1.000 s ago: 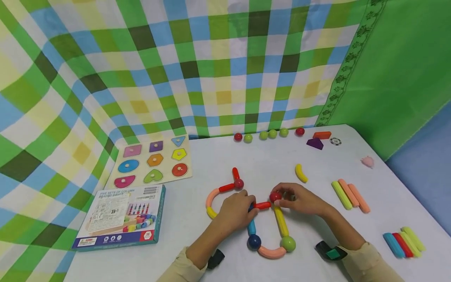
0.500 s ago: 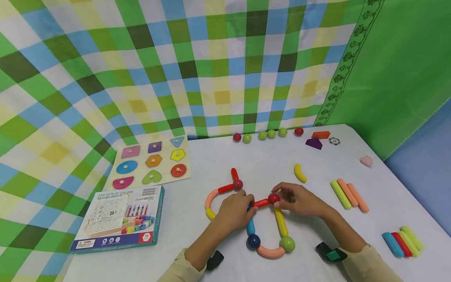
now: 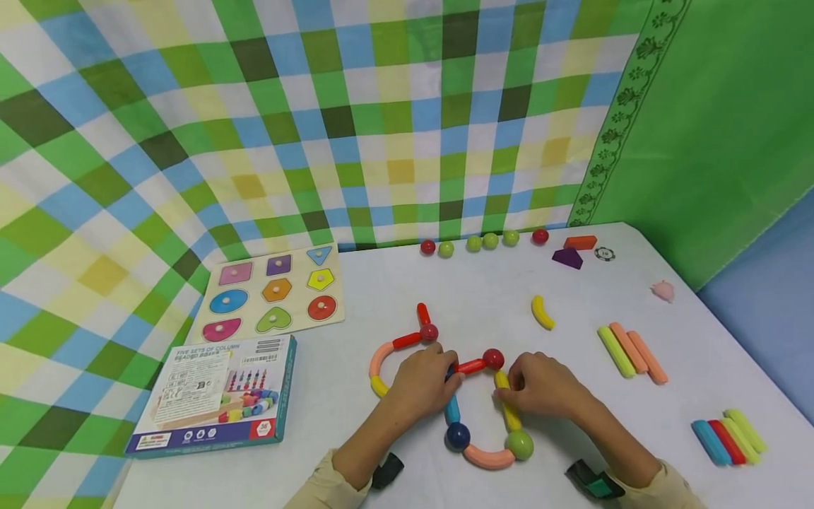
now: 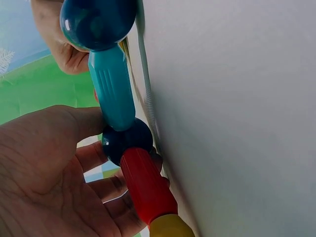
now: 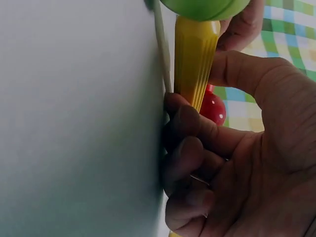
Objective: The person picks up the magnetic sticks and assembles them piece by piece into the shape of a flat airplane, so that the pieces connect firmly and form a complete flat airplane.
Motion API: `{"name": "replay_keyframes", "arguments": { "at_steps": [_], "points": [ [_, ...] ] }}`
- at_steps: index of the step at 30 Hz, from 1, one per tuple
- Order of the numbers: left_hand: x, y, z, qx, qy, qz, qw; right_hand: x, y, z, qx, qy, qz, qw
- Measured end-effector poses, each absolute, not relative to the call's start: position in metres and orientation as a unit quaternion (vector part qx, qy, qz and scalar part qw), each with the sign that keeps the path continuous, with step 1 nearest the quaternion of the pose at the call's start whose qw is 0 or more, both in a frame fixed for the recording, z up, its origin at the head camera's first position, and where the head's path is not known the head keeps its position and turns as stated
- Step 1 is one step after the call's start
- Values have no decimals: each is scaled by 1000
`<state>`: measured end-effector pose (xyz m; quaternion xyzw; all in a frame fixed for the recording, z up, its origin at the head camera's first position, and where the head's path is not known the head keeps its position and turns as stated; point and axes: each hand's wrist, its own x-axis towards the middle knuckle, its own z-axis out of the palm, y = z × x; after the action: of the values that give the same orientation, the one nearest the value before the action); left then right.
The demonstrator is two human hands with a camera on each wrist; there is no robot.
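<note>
Magnetic sticks and balls form a shape on the table. My left hand (image 3: 422,378) grips a dark blue ball (image 4: 129,140), which joins a light blue stick (image 4: 112,91) and a red stick (image 4: 148,185). My right hand (image 3: 548,385) pinches a yellow stick (image 5: 195,64) between thumb and fingers. That stick's near end meets a green ball (image 3: 520,444); its far end is close to a red ball (image 3: 493,358), contact unclear. A curved pink stick (image 3: 490,457) links the green ball to another dark blue ball (image 3: 457,436). Beyond my left hand lies a smaller red ball (image 3: 429,332).
A boxed bead set (image 3: 213,392) and a shape puzzle board (image 3: 273,293) lie at left. Several balls (image 3: 490,241) line the back edge. Spare sticks (image 3: 631,352) lie at right, with more (image 3: 728,437) nearer me. A curved yellow stick (image 3: 543,312) sits behind my right hand.
The red ball has moved left and now meets the short red stick. My right hand has let go of it and come nearer to me, onto the yellow stick. The left hand stays put.
</note>
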<state>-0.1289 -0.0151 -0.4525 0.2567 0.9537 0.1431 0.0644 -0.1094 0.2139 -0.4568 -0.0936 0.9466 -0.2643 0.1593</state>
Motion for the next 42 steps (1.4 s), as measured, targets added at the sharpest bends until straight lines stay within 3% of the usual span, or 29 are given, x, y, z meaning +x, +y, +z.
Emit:
{"name": "replay_keyframes", "arguments": {
  "at_steps": [11, 19, 35, 42],
  "points": [
    [-130, -15, -452, 256, 953, 144, 69, -111, 219, -455, -118, 927, -314, 169],
    [-130, -15, -450, 259, 953, 143, 69, -116, 217, -461, -114, 926, -340, 117],
    [-129, -17, -450, 267, 948, 153, 81, -118, 226, -458, -169, 912, -346, 138],
    [-128, -17, -450, 265, 949, 149, 84, -128, 261, -456, -94, 944, -314, 44]
  ]
}}
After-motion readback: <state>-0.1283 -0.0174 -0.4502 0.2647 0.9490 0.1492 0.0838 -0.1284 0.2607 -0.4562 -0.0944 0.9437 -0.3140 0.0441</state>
